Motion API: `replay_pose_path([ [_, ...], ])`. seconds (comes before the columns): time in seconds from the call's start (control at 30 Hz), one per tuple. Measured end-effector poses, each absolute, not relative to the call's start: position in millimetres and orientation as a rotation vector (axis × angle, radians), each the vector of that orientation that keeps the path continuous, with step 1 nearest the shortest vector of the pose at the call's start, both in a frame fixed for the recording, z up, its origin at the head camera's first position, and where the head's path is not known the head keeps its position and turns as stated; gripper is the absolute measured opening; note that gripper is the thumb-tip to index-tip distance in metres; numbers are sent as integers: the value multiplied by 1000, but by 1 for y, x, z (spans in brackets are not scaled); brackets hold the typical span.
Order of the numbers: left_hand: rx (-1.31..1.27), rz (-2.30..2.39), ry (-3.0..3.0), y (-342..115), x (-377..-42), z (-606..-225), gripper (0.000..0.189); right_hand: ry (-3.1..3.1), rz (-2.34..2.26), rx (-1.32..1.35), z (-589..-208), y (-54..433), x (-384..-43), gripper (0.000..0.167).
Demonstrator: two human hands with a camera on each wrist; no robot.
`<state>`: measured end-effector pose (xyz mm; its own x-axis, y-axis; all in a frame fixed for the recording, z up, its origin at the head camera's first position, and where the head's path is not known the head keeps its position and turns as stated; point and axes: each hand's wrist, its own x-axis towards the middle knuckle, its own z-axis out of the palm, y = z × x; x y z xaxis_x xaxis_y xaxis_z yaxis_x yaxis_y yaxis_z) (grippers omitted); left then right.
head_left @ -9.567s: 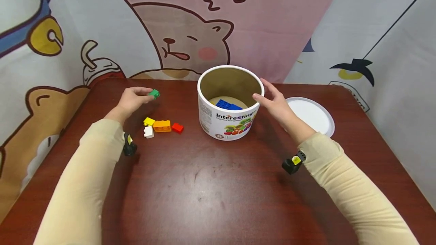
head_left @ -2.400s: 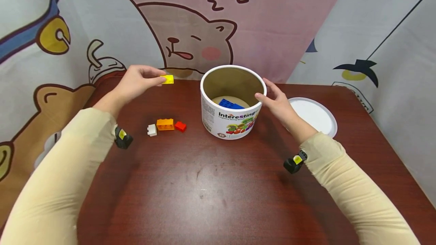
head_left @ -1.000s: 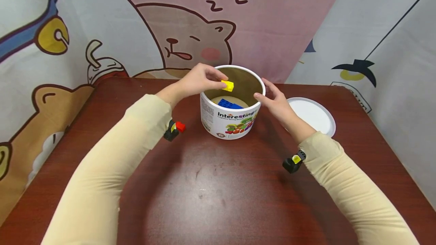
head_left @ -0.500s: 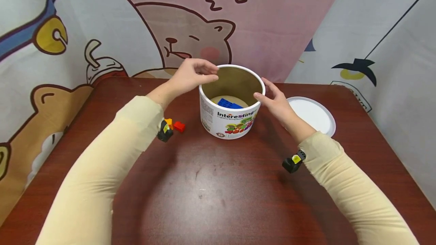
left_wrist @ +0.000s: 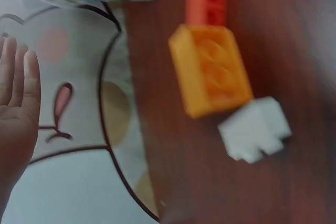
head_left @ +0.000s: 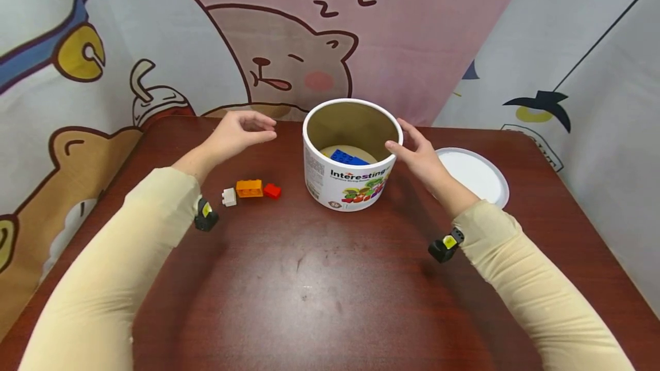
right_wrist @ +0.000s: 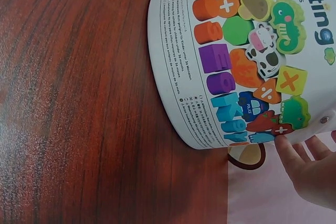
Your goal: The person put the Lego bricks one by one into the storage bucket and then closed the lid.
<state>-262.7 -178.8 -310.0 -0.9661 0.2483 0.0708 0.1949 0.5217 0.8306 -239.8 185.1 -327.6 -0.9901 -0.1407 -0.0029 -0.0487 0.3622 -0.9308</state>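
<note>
My left hand hovers over the table's far left part with thumb and fingers apart and nothing between them. Below it lie a white toy brick, an orange brick and a red brick, in a row. The left wrist view shows the same orange brick up close, slightly blurred. My right hand holds the right side of a white bucket, thumb at the rim. Blue bricks lie inside, with a sliver of yellow; the bucket's wall hides part of its floor.
A round white lid lies flat to the right of the bucket, partly behind the right forearm. The brown table ends at a cartoon-printed cloth behind it.
Earlier, the left hand held a green brick, then carried a yellow one over the bucket and let it go inside. It has since moved back left. The right hand has stayed put.
</note>
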Motion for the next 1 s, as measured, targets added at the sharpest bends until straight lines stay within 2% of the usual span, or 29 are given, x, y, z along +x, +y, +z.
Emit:
replay_pose_path([
  [0.27,285,1385,2700,-210,-248,-343,37,2524,-1734,-169,-328,185,-239,67],
  [0.57,295,1277,2627,-237,-238,-376,47,2517,-1738,-157,-327,185,-239,66],
  [1.0,298,1168,2587,-244,-235,-401,45,2534,-1770,-208,-330,186,-238,74],
])
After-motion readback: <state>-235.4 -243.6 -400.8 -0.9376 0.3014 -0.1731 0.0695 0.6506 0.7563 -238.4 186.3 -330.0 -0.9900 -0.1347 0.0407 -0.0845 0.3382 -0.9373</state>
